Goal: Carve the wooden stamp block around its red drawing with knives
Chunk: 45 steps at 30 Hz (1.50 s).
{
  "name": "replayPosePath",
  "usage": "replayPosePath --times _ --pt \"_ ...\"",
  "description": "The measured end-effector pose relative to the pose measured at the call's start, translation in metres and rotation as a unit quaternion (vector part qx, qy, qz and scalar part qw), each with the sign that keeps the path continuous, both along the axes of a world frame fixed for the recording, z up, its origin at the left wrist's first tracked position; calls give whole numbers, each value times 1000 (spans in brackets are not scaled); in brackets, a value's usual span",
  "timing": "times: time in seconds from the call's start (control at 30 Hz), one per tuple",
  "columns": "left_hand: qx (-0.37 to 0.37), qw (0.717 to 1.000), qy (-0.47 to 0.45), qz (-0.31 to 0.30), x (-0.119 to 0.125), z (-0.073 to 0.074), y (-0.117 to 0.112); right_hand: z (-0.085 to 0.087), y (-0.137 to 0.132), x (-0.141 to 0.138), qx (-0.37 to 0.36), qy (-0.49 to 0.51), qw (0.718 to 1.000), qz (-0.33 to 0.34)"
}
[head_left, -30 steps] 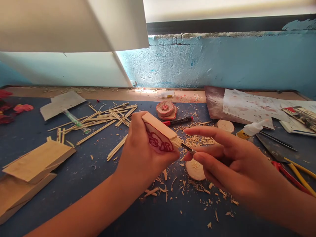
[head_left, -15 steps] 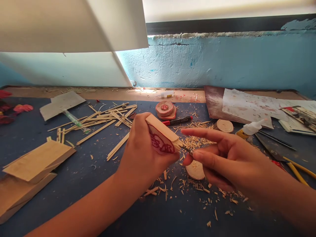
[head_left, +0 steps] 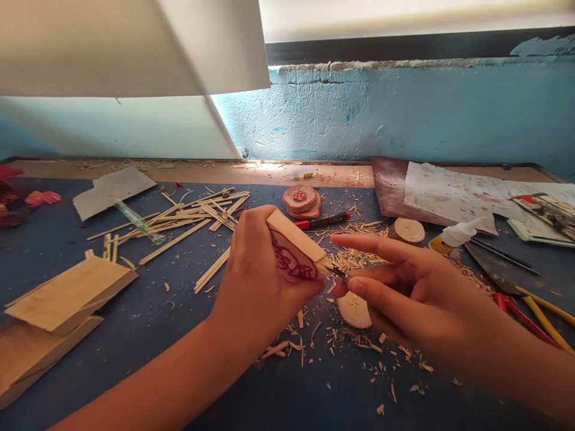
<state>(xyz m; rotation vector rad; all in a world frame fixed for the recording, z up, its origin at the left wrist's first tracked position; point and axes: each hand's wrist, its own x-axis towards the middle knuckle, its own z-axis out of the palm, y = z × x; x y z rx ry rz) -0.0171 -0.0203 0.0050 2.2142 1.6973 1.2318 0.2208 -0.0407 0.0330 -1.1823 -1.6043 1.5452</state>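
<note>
My left hand (head_left: pixel 256 269) is wrapped round a wooden block (head_left: pixel 299 238), tilted so its right end points down. Dark red lines are drawn on the block's near face, and that right end looks splintered. Between thumb and fingers of my right hand (head_left: pixel 399 287) is a thin dark carving blade (head_left: pixel 340 273), its tip at the splintered end. Most of the tool's handle is hidden in the hand, and the forefinger stretches out above it. Below lies a round wood slice (head_left: pixel 354 309) among wood shavings (head_left: pixel 353 258).
Wooden sticks (head_left: pixel 179 221) and wood blocks (head_left: pixel 67 293) lie at left. Behind are stacked wood slices (head_left: pixel 300 199) and a red-black marker (head_left: pixel 323 220). A glue bottle (head_left: pixel 453 235), red-handled and yellow-handled cutting tools (head_left: pixel 534 311) and papers (head_left: pixel 449 191) lie at right.
The block and left hand have shifted very slightly. My right hand has moved a little to the left and lower, showing more of the red-handled tool; the blade stays at the block's end.
</note>
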Motion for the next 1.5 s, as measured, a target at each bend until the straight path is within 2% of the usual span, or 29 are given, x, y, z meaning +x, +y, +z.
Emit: replayPosePath --times 0.07,0.13,0.17,0.2,0.27,0.33,0.37,0.4,0.43,0.5,0.57,0.6,0.63,0.67,0.7,0.77,0.8,0.87,0.9,1.0,1.17,1.27,1.33,1.4,1.5 --pt "-4 1000 -1 -5 0 0 0 -3 -2 0 129 -57 990 -17" --pt "-9 1000 -5 -9 -1 0 0 -4 -3 1 201 -84 976 -18" --pt "-9 1000 -7 -10 -1 0 0 -4 -3 1 186 -73 980 -15" --pt "-9 1000 -8 -10 -1 0 0 -3 -2 2 138 -48 989 -9" --pt "-5 1000 -8 -12 0 0 0 -2 1 3 -8 17 1000 6" --pt "2 1000 -2 -9 0 -1 -1 -2 3 3 -115 63 991 18" --pt "6 1000 2 -7 1 -2 -1 -3 3 3 -130 67 989 21" --pt "10 1000 5 -5 1 -3 -1 -4 3 3 -114 59 992 18" --pt "14 1000 7 -6 1 -4 -1 -6 2 4 -68 39 997 9" --pt "17 1000 7 -13 0 -5 -1 -11 -1 5 97 -32 995 -13" --pt "19 1000 7 -21 0 -5 -1 -15 -4 6 281 -112 953 -35" --pt "21 1000 9 -22 -1 -4 -2 -16 -6 7 344 -140 928 -40" --pt "24 999 12 -22 -1 -4 -2 -17 -7 7 374 -155 914 -43" --pt "27 999 16 -20 -2 -3 -2 -16 -7 6 364 -153 918 -43" --pt "31 999 20 -20 -2 -3 -2 -15 -7 6 318 -133 938 -40" --pt "39 999 24 -19 -1 -3 -3 -11 -6 3 145 -52 988 -25" --pt "43 999 25 -17 -1 -3 -3 -9 -5 2 44 -1 999 -17" --pt "52 998 24 -11 0 -3 -3 -7 -2 -1 -110 86 990 0" --pt "56 998 23 -8 0 -4 -2 -7 -1 -2 -150 113 982 7" --pt "55 998 15 -3 0 -3 -1 -9 1 -4 -160 142 977 18" --pt "60 998 -19 5 -5 2 4 -1 3 -3 -71 74 994 23" --pt "73 997 -35 14 -10 4 10 8 6 3 57 -71 994 58" --pt "76 996 -45 22 -12 5 15 9 8 7 197 -179 961 69" --pt "77 996 -48 27 -13 4 17 6 9 10 338 -243 908 42" --pt "74 996 -44 32 -12 0 16 -7 8 11 488 -298 820 -12"
